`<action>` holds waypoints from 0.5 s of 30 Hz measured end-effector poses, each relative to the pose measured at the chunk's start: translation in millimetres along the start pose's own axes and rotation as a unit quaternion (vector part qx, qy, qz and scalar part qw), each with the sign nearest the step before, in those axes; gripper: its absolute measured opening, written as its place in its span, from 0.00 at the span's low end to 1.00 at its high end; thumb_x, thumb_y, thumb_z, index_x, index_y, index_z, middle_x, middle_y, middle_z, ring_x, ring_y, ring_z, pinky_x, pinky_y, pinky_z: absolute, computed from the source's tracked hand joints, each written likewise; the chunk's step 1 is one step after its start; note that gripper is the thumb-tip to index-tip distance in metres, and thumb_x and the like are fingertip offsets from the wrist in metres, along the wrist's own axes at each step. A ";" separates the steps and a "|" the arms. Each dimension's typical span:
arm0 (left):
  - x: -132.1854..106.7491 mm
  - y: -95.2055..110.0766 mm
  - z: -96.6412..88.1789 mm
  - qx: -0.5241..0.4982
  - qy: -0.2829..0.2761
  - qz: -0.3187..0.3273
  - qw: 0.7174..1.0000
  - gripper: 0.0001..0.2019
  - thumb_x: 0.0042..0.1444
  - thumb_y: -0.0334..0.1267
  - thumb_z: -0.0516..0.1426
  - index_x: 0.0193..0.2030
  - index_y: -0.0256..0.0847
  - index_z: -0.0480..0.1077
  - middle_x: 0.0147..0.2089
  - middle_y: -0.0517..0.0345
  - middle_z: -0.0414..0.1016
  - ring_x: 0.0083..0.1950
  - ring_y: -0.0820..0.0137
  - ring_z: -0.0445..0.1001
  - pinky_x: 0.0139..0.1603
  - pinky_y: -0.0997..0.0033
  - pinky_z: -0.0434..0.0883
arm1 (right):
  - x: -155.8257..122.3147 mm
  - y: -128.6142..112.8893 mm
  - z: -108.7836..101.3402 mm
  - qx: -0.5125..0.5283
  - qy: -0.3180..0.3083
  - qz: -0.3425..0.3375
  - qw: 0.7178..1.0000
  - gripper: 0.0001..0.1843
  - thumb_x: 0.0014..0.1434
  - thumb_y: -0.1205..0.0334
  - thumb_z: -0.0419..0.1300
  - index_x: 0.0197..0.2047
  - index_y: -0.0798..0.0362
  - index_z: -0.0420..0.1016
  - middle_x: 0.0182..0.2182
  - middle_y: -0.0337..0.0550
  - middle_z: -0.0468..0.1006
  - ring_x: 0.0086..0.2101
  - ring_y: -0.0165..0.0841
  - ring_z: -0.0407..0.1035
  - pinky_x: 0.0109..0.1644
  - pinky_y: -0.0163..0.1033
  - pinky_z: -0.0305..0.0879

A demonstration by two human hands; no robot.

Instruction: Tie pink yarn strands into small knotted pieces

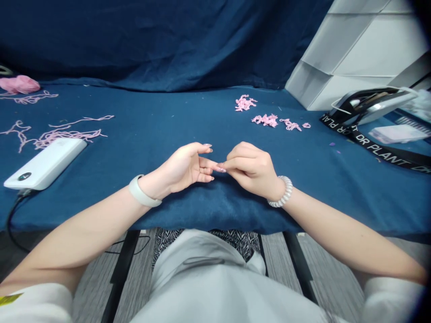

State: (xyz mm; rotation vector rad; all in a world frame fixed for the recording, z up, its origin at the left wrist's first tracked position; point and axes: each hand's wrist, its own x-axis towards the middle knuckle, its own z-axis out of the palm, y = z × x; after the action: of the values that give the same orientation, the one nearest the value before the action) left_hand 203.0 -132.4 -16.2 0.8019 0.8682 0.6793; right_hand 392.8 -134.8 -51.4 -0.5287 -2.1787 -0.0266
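My left hand (pixel 190 169) is turned palm up over the front of the blue cloth, its thumb apart and its fingers stretched out. At the tip of one of its fingers, my right hand (pixel 249 168) is closed in a pinch. Whatever lies between those fingertips is too small or too hidden to make out. Beyond my right hand lie small clumps of knotted pink yarn: one pile (pixel 245 103) farther back, another pile (pixel 265 120) nearer, and a looser bit (pixel 291 124) to the right.
Long pink strands (pixel 67 134) lie at the left beside a white power bank (pixel 47 163) with a black cable. A pink yarn ball (pixel 20 84) sits at the far left. White boxes (pixel 363 49), a lettered black strap (pixel 377 150) and a clear case (pixel 399 133) occupy the right.
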 end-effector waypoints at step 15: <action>6.5 -8.6 6.5 0.175 0.114 0.229 0.951 0.09 0.54 0.41 0.55 0.38 0.41 0.59 0.23 0.61 0.73 0.22 0.75 0.71 0.20 0.81 0.68 | 7.5 -6.7 1.6 -0.204 0.068 -0.058 0.975 0.07 0.56 0.72 0.58 0.32 0.53 0.75 0.27 0.38 0.78 0.30 0.30 0.68 0.32 0.37 0.61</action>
State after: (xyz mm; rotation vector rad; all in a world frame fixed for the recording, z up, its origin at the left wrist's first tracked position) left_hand 213.3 -133.9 -23.2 1.2855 1.0392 1.0584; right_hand 385.1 -137.8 -45.6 -0.6061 -2.0721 -0.5677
